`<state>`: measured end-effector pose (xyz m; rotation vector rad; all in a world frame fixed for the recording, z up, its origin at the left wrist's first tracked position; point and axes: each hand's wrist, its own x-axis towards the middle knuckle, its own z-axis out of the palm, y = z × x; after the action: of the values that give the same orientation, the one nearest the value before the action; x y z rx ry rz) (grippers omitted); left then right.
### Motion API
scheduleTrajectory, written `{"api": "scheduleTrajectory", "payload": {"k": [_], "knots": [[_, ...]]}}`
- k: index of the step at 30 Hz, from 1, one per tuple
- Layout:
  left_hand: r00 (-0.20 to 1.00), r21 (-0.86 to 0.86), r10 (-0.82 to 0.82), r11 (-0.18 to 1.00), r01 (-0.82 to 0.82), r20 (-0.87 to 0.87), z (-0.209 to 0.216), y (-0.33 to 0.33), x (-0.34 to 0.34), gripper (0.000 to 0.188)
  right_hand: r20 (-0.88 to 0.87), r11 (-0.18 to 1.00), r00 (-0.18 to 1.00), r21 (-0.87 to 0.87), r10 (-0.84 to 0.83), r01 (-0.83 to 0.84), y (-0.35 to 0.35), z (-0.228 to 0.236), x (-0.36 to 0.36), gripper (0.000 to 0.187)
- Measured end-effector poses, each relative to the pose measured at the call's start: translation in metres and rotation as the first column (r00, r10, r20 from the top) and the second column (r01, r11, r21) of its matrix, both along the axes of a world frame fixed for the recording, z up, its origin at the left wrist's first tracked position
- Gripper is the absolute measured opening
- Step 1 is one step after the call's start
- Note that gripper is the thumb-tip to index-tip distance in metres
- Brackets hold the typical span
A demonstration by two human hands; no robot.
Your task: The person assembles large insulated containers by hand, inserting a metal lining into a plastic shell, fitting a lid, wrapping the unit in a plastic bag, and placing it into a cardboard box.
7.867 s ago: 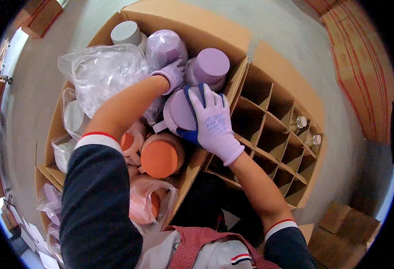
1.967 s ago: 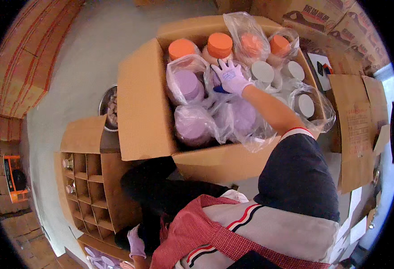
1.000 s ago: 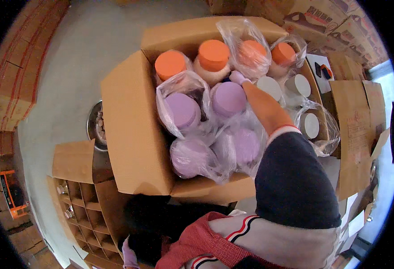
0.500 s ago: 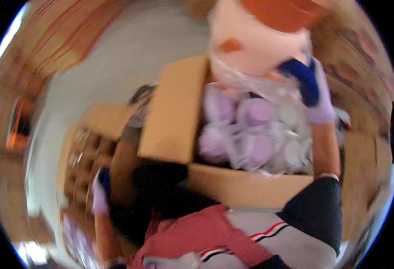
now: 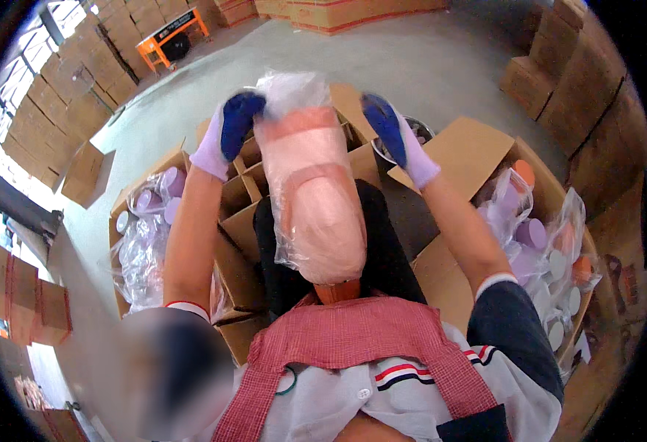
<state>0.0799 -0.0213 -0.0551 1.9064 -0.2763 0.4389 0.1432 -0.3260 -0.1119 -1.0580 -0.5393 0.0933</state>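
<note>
One jug (image 5: 323,228) points lengthwise toward the apron (image 5: 353,331); left fingers (image 5: 242,121) unclear, right fingers (image 5: 387,127) extended.

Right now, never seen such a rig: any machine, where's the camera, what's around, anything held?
No machine: it's a person, filmed by a fisheye camera on their head looking down, so edges bend. Before them is a pink container in a clear bag, orange end toward them. The gloved left hand is at the bag's edge; its grip is unclear. The right hand is raised, open and empty. A left carton and a right carton hold lidded jars; a divided carton lies ahead.
</note>
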Motion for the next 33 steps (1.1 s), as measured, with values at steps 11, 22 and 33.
{"api": "scheduleTrajectory", "payload": {"k": [11,22,33], "knots": [[0.911,-0.518,0.396,0.806,-0.286,0.114,0.119,0.071,-0.046,0.046,0.574,0.930,0.742,-0.315,0.346,-0.191,0.111,0.128,0.040,0.032],[0.742,0.691,-0.218,0.273,0.670,-0.634,-0.099,-0.022,-0.168,0.050,0.031,0.849,0.999,-0.529,0.006,0.012,0.115,-0.028,0.063,0.034],[0.981,0.078,0.098,0.991,-0.112,0.167,-0.056,0.037,0.027,0.043,-0.005,0.868,0.893,-0.233,0.449,-0.438,0.154,-0.031,0.101,0.066]]}}
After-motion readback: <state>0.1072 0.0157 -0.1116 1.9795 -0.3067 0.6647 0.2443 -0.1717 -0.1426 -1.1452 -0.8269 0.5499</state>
